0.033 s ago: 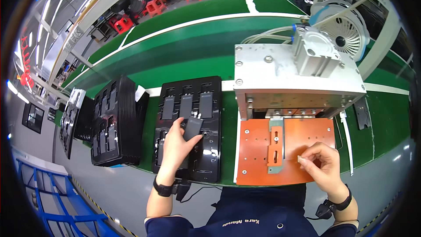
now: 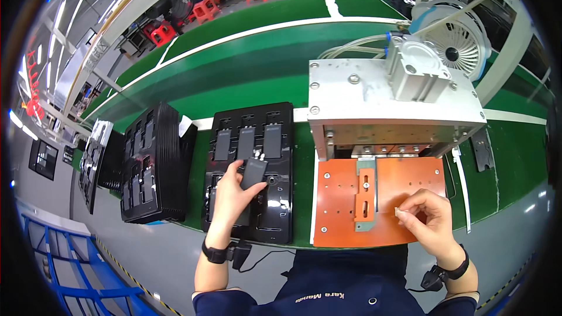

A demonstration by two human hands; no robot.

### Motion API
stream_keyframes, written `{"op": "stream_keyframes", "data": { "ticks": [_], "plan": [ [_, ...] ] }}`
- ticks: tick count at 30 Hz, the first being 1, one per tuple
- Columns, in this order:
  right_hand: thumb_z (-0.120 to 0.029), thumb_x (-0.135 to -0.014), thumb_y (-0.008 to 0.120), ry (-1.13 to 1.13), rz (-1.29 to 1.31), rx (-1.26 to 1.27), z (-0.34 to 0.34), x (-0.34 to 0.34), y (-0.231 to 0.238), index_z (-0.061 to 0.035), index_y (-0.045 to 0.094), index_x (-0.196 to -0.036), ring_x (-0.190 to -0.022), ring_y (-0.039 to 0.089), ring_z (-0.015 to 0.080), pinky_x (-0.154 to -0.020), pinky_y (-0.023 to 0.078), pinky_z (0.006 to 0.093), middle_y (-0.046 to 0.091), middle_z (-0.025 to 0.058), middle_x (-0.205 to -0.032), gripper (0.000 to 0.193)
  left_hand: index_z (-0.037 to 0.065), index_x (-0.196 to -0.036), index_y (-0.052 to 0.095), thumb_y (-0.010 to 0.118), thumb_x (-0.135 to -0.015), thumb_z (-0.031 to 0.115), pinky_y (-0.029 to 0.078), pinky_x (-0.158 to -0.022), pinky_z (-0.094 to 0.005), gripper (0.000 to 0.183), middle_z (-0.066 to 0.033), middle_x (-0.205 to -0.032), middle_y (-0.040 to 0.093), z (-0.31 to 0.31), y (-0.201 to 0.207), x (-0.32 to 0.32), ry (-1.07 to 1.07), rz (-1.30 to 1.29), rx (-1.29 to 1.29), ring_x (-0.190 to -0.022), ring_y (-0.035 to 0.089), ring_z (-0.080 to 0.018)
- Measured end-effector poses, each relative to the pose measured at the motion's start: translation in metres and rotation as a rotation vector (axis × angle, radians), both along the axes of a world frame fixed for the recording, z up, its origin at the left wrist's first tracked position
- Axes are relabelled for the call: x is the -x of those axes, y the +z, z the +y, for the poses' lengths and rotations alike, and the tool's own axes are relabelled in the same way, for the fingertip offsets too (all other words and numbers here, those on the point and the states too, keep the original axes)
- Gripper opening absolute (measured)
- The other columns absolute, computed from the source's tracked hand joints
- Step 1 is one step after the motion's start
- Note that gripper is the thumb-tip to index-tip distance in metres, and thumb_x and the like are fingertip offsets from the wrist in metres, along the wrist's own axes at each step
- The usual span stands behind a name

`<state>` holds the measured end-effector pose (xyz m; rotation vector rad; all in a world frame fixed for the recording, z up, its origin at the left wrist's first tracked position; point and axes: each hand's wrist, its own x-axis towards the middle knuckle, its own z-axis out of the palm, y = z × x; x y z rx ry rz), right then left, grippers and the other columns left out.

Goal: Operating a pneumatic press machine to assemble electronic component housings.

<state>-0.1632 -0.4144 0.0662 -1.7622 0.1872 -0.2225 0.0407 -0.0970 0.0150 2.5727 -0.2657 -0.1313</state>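
Over the black plastic tray point(image 2: 281, 184), my left hand point(image 2: 233, 199) grips a flat dark-grey battery cell point(image 2: 254, 172) between thumb and fingers. Small shiny metal tabs stick out of the cell's far end. Several similar cells point(image 2: 246, 142) lie in the tray's pockets, some of them partly behind my hand. My right hand point(image 2: 426, 215) pinches a small pale piece point(image 2: 398, 213), too small to name, above the right part of an orange plate point(image 2: 339, 234). Left of that hand, a slotted orange block point(image 2: 365, 196) sits on a grey-green strip on the plate.
A metal press point(image 2: 392, 96) with an air cylinder point(image 2: 418, 67) and hoses stands behind the orange plate. To the left is a stack of black trays point(image 2: 158, 169). A white fan point(image 2: 453, 47) is at the back right, and a dark flat part point(image 2: 483, 151) lies right of the press.
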Motion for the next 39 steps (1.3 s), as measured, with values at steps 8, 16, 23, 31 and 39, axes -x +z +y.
{"op": "stream_keyframes", "data": {
  "ticks": [8, 16, 23, 31, 39],
  "plan": [
    [-0.001, -0.084, 0.065, 0.236, -0.059, 0.068, 0.011, -0.007, 0.019, -0.0021, 0.067, -0.106, -0.071, 0.066, 0.0125, -0.062, 0.051, 0.0226, 0.067, 0.0095, -0.087, 0.022, -0.002, -0.092, 0.061, 0.065, -0.082, -0.004, 0.047, -0.060, -0.0191, 0.011, -0.0043, -0.085, 0.067, -0.014, 0.073, 0.044, -0.145, 0.394, 0.866, -0.070, 0.059, -0.0044],
    [-0.011, -0.094, 0.057, 0.220, 0.243, -0.467, 0.028, -0.011, 0.027, 0.0045, 0.062, -0.098, -0.078, 0.064, 0.0091, -0.072, 0.055, 0.0233, 0.066, 0.0059, -0.083, 0.017, -0.001, -0.082, 0.062, 0.076, -0.079, 0.009, 0.048, -0.052, -0.0200, 0.018, -0.0028, -0.064, 0.065, -0.105, 0.087, 0.074, -0.701, 0.396, 0.635, -0.056, 0.060, -0.0045],
    [-0.018, -0.094, 0.058, 0.110, 0.558, -0.237, -0.019, -0.017, 0.040, 0.0051, 0.063, -0.087, -0.066, 0.067, 0.0097, -0.055, 0.052, 0.0204, 0.067, 0.0072, -0.075, 0.025, 0.007, -0.119, 0.058, 0.074, -0.071, 0.048, 0.045, -0.089, -0.0420, 0.065, -0.0141, -0.124, 0.054, -0.120, 0.069, 0.084, -1.192, -0.456, 0.238, -0.110, 0.055, -0.0283],
    [-0.010, -0.075, 0.072, -0.071, -0.042, 0.698, -0.006, -0.028, 0.016, -0.0078, 0.066, -0.088, -0.072, 0.057, 0.0233, -0.059, 0.045, 0.0319, 0.058, 0.0081, -0.086, 0.015, 0.014, -0.129, 0.052, 0.060, -0.078, 0.062, 0.032, -0.103, -0.0488, 0.071, -0.0103, -0.135, 0.048, -0.120, 0.054, 0.088, -1.304, -0.384, -0.013, -0.122, 0.047, -0.0260],
    [-0.011, -0.072, 0.068, -0.002, -0.257, 1.150, -0.003, -0.034, 0.008, -0.0094, 0.065, -0.098, -0.093, 0.051, 0.0238, -0.072, 0.044, 0.0341, 0.055, 0.0071, -0.105, 0.026, 0.014, -0.121, 0.058, 0.057, -0.081, 0.062, 0.035, -0.101, -0.0452, 0.063, -0.0069, -0.124, 0.056, -0.126, 0.057, 0.082, -1.337, -0.426, 0.015, -0.112, 0.053, -0.0215]
  ]
}}
